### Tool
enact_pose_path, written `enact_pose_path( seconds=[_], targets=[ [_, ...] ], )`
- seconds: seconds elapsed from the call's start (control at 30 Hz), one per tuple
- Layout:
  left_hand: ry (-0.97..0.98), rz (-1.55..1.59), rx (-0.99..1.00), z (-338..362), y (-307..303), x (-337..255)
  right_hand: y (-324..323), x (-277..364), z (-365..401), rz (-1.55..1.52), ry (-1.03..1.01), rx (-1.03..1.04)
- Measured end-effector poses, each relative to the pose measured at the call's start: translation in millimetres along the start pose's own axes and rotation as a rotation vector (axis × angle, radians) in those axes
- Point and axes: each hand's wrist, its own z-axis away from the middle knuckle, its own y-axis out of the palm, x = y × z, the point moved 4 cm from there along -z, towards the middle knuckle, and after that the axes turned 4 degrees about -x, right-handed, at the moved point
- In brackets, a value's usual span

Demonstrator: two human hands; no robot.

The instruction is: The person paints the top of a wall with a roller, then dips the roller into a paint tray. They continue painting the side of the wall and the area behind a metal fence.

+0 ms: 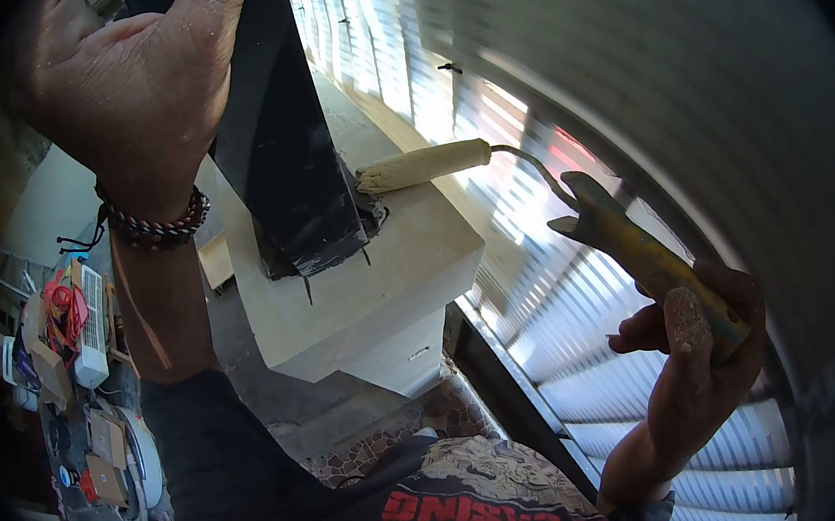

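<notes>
My right hand (691, 335) is wrapped around the worn yellow-grey handle of a small paint roller (424, 166). The cream roller sleeve lies beside the foot of a black square post (274, 124), its tip at or very near the post's side. That post rises from a pale, smooth block-shaped pillar top (370, 285), with dark, ragged marks around the joint. My left hand (139, 86) is raised at the upper left, against the post's edge, with a braided bracelet on the wrist. Its fingers run out of view at the top, so their grip is hidden.
Corrugated translucent sheeting (621, 392) lets in bright light on the right, beside a curved grey surface (680, 64). Far below on the left are cardboard boxes (108, 456), red cable (65, 309) and a white slatted unit (92, 322). Patterned paving (356, 457) shows beneath the pillar.
</notes>
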Motion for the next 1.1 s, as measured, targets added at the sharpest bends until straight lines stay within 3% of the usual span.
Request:
enact_pose_path(
  seconds=[0.07,0.3,0.37,0.4,0.47,0.63,0.8,0.93,1.1],
  targets=[
    [-0.161,-0.29,0.219,-10,-2,-13,14,-2,-5,0.038,0.033,0.013],
    [-0.059,-0.202,0.127,-5,-2,-5,46,-33,-17,-0.092,0.074,0.096],
    [-0.128,0.105,0.192,-10,-7,-9,36,-27,-11,-0.107,0.089,0.077],
    [-0.125,0.1,0.193,-11,-5,-12,27,-19,-6,-0.035,0.048,0.049],
    [-0.17,-0.244,0.236,-15,4,-17,15,-11,-3,-0.024,-0.002,0.021],
    [-0.188,-0.269,0.273,1,-14,-3,58,-37,-25,-0.017,-0.059,0.165],
    [-0.252,-0.349,0.359,33,-44,15,22,-21,-9,-0.018,0.029,0.059],
    [-0.286,-0.338,0.353,29,-43,13,34,-20,-18,-0.007,-0.042,0.087],
    [-0.333,-0.382,0.288,6,-26,-3,30,-27,-12,-0.005,0.015,0.078]
  ],
)
